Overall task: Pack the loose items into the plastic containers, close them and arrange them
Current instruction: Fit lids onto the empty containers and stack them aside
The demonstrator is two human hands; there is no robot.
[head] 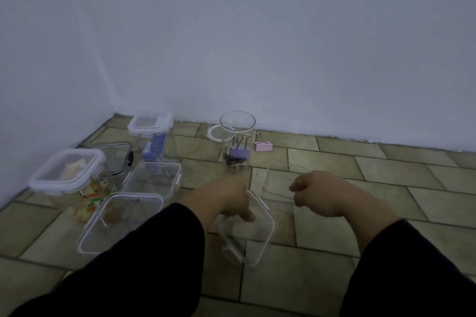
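Left hand [229, 198] grip clamps a clear square lid [253, 229]; right hand [316, 193] grip pinches a transparent container [280, 183].

Pink binder clip [263, 146], purple clip [239, 151], beige tiled floor [334, 157], black sleeves [144, 260].

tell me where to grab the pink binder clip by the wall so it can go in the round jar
Take the pink binder clip by its wire handles, which stand up above the pink body, pinching them from above. It lies on the floor tiles, just right of the round jar and apart from it, so coming down from the open right side avoids bumping the jar.
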